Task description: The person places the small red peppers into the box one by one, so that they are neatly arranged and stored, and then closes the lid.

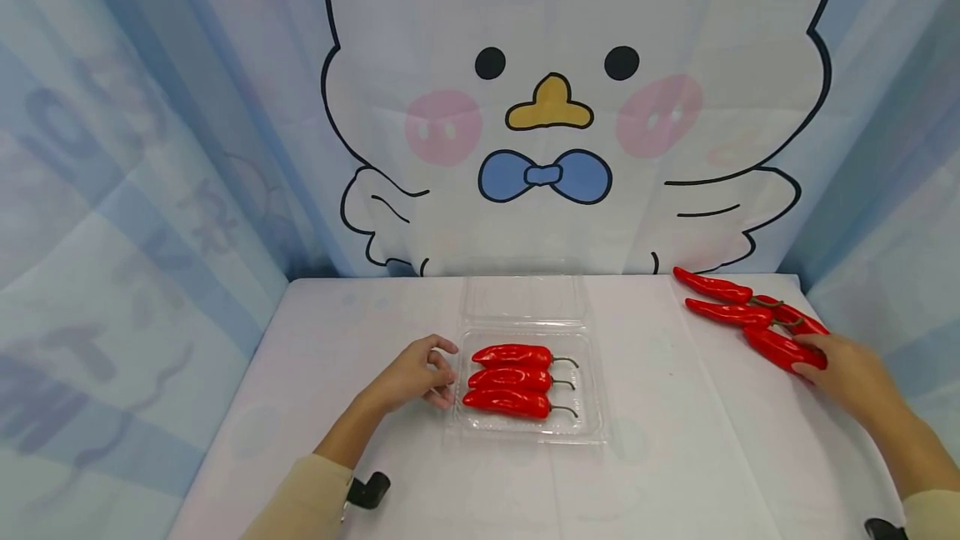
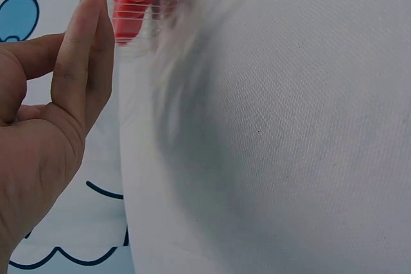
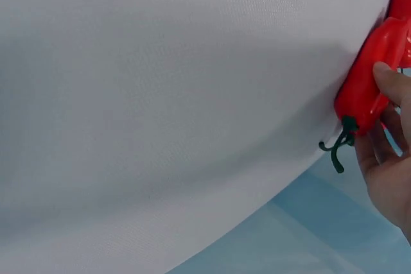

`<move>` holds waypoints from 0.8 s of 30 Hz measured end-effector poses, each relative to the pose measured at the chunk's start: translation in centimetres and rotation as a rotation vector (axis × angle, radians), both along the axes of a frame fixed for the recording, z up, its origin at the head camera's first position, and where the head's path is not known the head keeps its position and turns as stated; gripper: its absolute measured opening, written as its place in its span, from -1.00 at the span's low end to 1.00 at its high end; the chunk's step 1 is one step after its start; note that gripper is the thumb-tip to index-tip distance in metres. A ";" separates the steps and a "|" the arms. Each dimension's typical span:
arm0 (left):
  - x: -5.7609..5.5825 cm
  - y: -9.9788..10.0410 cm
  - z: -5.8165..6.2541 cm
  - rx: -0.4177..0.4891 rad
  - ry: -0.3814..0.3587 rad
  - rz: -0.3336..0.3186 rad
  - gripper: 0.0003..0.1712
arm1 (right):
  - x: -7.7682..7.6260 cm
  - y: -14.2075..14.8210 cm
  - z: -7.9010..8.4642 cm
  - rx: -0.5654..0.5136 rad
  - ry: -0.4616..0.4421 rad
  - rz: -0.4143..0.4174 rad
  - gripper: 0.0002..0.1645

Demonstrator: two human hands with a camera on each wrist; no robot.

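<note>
The right hand (image 1: 851, 373) pinches a red pepper (image 1: 782, 350) at three o'clock from the clear box (image 1: 597, 407); lifting it straight should best spare the neighbouring peppers (image 1: 726, 312). The left hand (image 1: 416, 373), loosely bent, is at the box's nine o'clock edge. Inside lie three peppers (image 1: 510, 379) side by side; the lid (image 1: 525, 300) stands open toward twelve o'clock.
</note>
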State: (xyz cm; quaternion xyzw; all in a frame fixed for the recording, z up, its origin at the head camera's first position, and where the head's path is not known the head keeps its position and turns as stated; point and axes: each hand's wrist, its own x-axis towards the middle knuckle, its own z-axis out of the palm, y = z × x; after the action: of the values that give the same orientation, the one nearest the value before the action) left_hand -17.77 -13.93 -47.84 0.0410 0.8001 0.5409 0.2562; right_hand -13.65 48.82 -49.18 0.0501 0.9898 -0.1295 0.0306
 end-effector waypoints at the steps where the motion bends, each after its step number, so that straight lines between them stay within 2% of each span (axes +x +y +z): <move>1: 0.0 0.0 0.0 -0.002 -0.001 0.001 -0.54 | 0.0 -0.1 0.0 -0.007 -0.005 -0.005 -0.12; 7: 0.0 0.0 0.1 -0.006 0.004 0.000 -0.54 | 0.1 0.2 -0.2 -0.042 -0.035 -0.019 -0.13; 15: 0.0 0.0 -0.1 0.008 -0.003 -0.001 -0.55 | 0.1 0.7 -0.9 -0.075 -0.176 -0.054 0.00; 24: -0.1 -0.1 -0.4 0.021 -0.011 0.000 -0.54 | 0.5 0.5 -0.9 -0.101 -0.137 -0.033 -0.01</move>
State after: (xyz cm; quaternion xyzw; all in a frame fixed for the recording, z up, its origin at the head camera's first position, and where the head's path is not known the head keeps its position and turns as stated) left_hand -17.91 -14.05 -48.20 0.0410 0.7929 0.5494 0.2601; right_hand -13.16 49.33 -50.11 0.0737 0.9766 -0.1760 0.0987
